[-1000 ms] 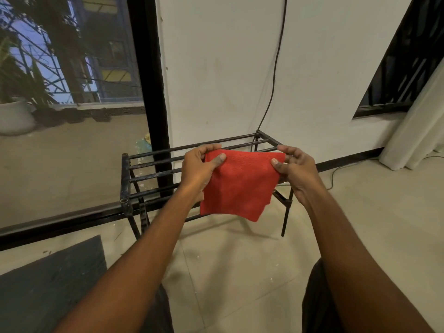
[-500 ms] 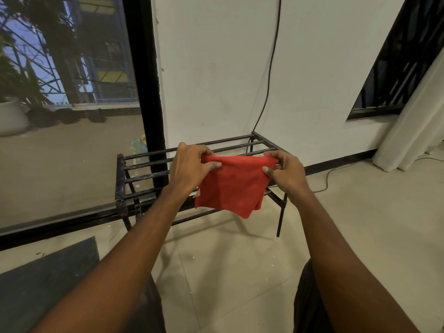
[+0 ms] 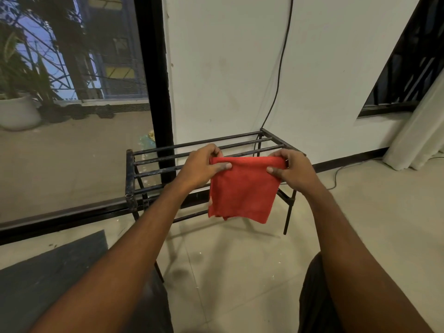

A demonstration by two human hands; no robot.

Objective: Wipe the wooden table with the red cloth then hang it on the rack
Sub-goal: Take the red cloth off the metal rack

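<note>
Fingers (image 3: 222, 166) of the left hand (image 3: 201, 165) pinch the top left corner of the red cloth (image 3: 241, 189), thumb pressed on its front, and the right hand (image 3: 292, 170) pinches the top right corner the same way. One cloth, two hands, both clamped on it. It is a bright red, finely textured cloth, folded over so the top edge is a smooth fold, and it hangs down in layers with an uneven lower hem. That folded edge sits at the front bars of the black metal rack (image 3: 153, 162), over its right half; whether it touches a bar, I cannot tell. One rack, four long top bars visible, standing on the tiled floor (image 3: 228, 272) against the white wall (image 3: 228, 68). One black cable (image 3: 280, 68) runs down that wall.
</note>
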